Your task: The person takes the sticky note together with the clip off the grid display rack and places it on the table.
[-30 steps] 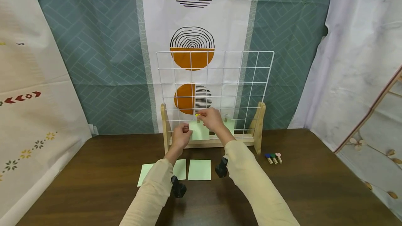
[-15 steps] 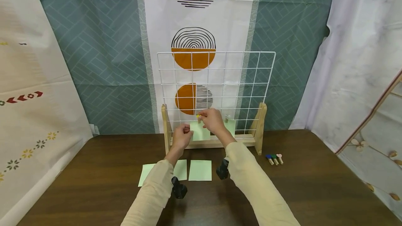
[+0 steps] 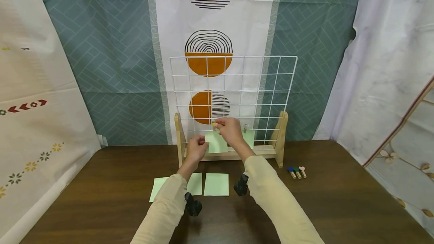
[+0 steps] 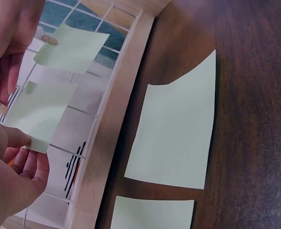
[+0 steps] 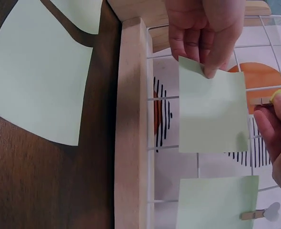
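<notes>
In the head view my left hand (image 3: pixel 196 149) pinches a pale green paper note (image 3: pixel 217 142) by its left edge, thumb in front, against the white wire grid (image 3: pixel 234 73). My right hand (image 3: pixel 230 130) pinches a small wooden clothespin with a yellow top (image 5: pixel 261 101). In the right wrist view the clothespin's tip lies close to the note's top edge; whether they touch is hard to tell. To the right, a second green note (image 3: pixel 249 138) hangs from the grid by a clothespin with a pale heart-shaped top (image 5: pixel 272 212).
Several green notes, one of them (image 3: pixel 216 184), lie on the dark table (image 3: pixel 101 199) before the grid. Clothespins with blue, green and pink tops (image 3: pixel 296 172) lie at the right. Wooden feet (image 3: pixel 280 138) hold the grid, and a patterned cloth (image 3: pixel 118 48) hangs behind.
The yellow-topped clothespin, which overlapped the note's top edge half a second ago, has shifted slightly up. The note sits a touch lower. Both hands keep nearly the same place.
</notes>
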Demonstrator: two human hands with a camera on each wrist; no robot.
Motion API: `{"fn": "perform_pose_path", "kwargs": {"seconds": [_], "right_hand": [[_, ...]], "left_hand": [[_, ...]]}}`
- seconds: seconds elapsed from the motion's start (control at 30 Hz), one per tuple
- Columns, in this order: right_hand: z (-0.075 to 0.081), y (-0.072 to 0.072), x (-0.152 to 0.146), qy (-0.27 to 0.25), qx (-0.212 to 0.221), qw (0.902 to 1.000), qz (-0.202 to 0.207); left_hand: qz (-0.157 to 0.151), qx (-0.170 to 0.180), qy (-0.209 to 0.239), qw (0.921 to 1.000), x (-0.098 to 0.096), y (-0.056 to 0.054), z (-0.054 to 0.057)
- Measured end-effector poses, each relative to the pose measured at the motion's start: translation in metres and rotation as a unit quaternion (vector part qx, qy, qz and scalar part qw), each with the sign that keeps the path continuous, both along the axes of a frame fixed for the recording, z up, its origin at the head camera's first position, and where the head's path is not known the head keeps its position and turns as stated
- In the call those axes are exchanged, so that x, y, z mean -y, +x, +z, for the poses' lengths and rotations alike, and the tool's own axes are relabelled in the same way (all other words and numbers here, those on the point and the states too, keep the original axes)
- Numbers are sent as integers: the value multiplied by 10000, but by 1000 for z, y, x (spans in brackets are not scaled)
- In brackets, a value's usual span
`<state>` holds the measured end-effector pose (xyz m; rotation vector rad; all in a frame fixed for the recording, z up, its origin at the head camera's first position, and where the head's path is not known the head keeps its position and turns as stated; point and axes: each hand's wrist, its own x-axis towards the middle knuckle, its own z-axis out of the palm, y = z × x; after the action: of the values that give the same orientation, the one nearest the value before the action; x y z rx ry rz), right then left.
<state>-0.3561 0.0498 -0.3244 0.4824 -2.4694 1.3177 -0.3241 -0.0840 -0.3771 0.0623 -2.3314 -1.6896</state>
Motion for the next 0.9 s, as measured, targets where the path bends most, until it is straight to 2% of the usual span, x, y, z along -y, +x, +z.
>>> {"fn": "perform_pose_path", "kwargs": {"seconds": [0.23,0.43,0.63,0.9], "right_hand": [[1,7,-2,-124,46,9985,530],[2,11,-7,-80,21,9982,590],[4,16,-16,95,88,9988,468],[8,23,-36,41,315,9983,497]], "left_hand": [[-5,66,189,9998,3,3,-3],[-127,38,315,9994,6,5,-7],[-338,-33,397,9986,9,13,-6],[-610,133,600,9962,14,22,-4]]}}
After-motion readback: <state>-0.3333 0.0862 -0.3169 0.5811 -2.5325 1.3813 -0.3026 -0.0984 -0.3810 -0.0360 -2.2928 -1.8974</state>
